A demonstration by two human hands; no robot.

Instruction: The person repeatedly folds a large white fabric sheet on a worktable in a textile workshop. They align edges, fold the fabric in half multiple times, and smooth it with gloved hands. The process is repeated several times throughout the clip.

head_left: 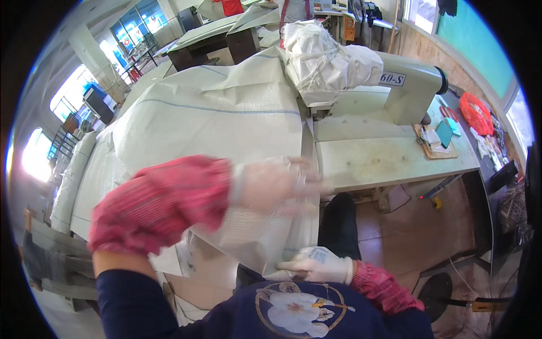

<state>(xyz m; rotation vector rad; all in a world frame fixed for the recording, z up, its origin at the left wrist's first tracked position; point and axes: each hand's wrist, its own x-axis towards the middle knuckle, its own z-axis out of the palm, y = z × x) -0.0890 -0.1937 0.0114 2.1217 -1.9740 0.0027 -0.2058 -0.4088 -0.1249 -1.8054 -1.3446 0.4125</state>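
Observation:
A large white woven plastic sheet [226, 133] with thin blue lines drapes over the left of the sewing table and hangs down toward my lap. Smeared by motion, my left hand [276, 183] is over the sheet's right edge; whether its fingers grip is unclear. Close to my body, my right hand [316, 264], in a white glove, pinches the sheet's lower corner. Beyond my hands stands an industrial sewing machine [406, 93], its head wrapped in white plastic [327, 65]. The sheet's edge runs alongside the needle area, which is mostly hidden.
The machine's table [389, 161] extends to the right, holding a clipboard [437, 148], a teal phone [444, 134] and red-handled scissors [449, 113]. A red plastic bag [476, 113] lies farther right. At far left is a white roll [73, 183]. More sheets cover a table [203, 34] behind.

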